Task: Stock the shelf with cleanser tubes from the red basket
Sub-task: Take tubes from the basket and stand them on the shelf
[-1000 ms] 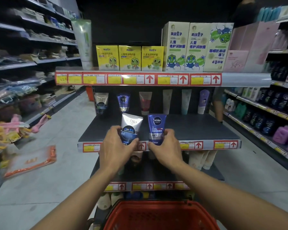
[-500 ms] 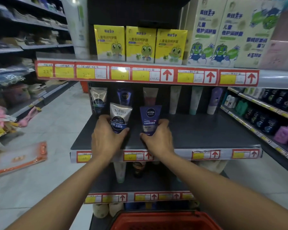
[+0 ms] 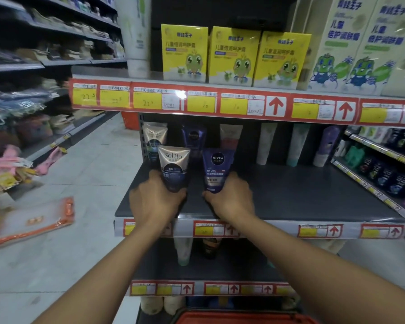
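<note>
Softto tube (image 3: 174, 168): upright, cap end down, held in the left hand (image 3: 153, 202) over the near left part of the dark shelf (image 3: 313, 195); whether its base touches the shelf I cannot tell.
Nivea tube (image 3: 216, 169): upright just right of the Softto tube, a gap between them, held in the right hand (image 3: 232, 199).
Left hand: fingers curled round the lower half of the Softto tube.
Right hand: fingers wrapped round the lower part of the Nivea tube, thumb at its near left edge.
Back row: a matching Softto tube (image 3: 154, 139) and a dark blue tube (image 3: 194, 136) stand at the far edge, with pale tubes further right.
Step in hand: setting both tubes down, by my reading.
How to do it well: line each tube up in front of its twin, label facing near, and seat the cap flat before letting go (a tube on its cap tips easily).
Red basket (image 3: 241, 318): only its rim shows at the near bottom edge, contents hidden.
Upper shelf: yellow boxes (image 3: 234, 56) stand above the price strip (image 3: 208, 104).
</note>
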The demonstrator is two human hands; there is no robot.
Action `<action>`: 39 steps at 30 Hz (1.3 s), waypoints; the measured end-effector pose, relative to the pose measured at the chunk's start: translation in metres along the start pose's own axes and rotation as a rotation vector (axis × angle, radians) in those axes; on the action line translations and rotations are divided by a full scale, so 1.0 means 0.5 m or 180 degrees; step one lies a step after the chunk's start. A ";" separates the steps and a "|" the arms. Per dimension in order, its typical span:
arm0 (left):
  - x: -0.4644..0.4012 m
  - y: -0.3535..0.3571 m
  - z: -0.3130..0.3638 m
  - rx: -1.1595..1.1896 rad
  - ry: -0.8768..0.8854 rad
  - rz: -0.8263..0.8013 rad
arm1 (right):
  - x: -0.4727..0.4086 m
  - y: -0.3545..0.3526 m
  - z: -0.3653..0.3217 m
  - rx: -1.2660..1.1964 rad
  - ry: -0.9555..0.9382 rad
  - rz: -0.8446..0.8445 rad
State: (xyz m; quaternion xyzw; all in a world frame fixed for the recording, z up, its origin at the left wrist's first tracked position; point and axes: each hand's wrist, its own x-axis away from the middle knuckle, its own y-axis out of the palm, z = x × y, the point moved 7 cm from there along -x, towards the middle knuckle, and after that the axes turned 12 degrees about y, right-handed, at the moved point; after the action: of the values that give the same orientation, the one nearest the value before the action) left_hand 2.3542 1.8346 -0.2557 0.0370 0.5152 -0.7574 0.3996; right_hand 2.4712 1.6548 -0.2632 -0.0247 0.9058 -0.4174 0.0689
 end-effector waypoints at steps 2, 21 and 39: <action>-0.022 0.000 -0.016 -0.0077 -0.0088 -0.0043 | -0.018 0.022 -0.020 -0.0010 -0.0002 -0.0032; -0.164 0.045 -0.108 -0.0003 -0.0195 0.0009 | -0.128 0.144 -0.125 -0.0031 -0.0493 -0.0024; -0.171 0.061 -0.120 0.0102 -0.0100 -0.0070 | -0.135 0.154 -0.109 -0.0016 -0.0383 0.0030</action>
State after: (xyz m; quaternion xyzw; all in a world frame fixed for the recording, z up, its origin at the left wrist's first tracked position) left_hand 2.4102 1.9270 -0.2666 0.0258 0.4970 -0.7704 0.3986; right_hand 2.5308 1.7528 -0.2794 -0.0457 0.9011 -0.4126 0.1252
